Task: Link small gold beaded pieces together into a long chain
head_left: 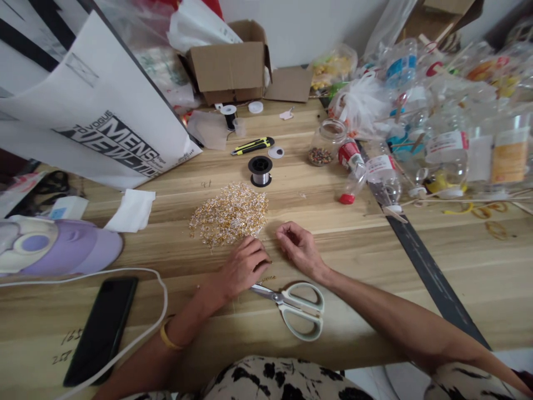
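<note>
My left hand [249,263] rests at the near edge of a loose pile of gold and clear beads [233,214]. Its fingers are bent and closed together, and whatever they may hold is hidden. To its right, a small gap away, my right hand [298,247] is curled with thumb and forefinger together; anything pinched there is too small to make out. Scissors with pale handles [302,311] lie just below both hands, their blades partly under my left hand. A spool of thin clear line [260,172] stands beyond the beads.
A yellow-black utility knife [252,145] lies behind the spool. A jar of dark beads [327,143] and plastic bottles [383,175] crowd the right. A phone [104,328], a white cable [164,300] and a large paper bag [108,111] are on the left.
</note>
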Demonstrator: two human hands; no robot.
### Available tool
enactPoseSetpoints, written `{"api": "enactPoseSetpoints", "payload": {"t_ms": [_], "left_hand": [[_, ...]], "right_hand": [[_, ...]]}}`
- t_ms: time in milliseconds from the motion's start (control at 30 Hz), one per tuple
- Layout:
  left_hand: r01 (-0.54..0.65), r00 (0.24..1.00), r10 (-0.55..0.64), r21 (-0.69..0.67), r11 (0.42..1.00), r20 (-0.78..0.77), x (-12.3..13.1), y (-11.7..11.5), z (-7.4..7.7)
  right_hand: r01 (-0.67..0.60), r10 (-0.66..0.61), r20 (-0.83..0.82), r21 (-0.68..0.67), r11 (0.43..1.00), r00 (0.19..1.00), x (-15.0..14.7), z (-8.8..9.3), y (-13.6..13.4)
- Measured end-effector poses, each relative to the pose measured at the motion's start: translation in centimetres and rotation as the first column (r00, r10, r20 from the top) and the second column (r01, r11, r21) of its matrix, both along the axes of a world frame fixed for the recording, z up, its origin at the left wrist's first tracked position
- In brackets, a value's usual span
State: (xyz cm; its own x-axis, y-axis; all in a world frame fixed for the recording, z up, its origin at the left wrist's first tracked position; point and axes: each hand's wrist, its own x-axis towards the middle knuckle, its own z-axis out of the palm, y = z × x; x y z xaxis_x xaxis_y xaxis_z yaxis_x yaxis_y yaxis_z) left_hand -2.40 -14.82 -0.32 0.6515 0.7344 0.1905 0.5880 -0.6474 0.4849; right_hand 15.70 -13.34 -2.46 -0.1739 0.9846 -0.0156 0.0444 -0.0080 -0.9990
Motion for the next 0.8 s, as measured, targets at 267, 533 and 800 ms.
{"api": "enactPoseSetpoints", "payload": {"t_ms": [267, 533, 800], "left_hand": [[-0.051, 0.996, 0.052, 0.007, 0.999, -0.068, -0.2, -0.22, 0.2], [-0.039, 0.994, 0.037, -0.017, 0.999, -0.104, -0.4, -0.4, 0.54], [-0.021, 0.997, 0.016, -0.06, 0.998, -0.082, -0.54, -0.36, 0.45]], "right_hand": [[-0.031, 0.029, 0.048, 0.044, 0.999, 0.998, -0.02, 0.05, -0.1], [-0.057, 0.053, 0.079, 0.061, 0.996, 0.996, 0.03, 0.24, -0.1], [-0.065, 0.057, 0.092, 0.093, 0.994, 0.994, -0.04, 0.36, -0.1]]}}
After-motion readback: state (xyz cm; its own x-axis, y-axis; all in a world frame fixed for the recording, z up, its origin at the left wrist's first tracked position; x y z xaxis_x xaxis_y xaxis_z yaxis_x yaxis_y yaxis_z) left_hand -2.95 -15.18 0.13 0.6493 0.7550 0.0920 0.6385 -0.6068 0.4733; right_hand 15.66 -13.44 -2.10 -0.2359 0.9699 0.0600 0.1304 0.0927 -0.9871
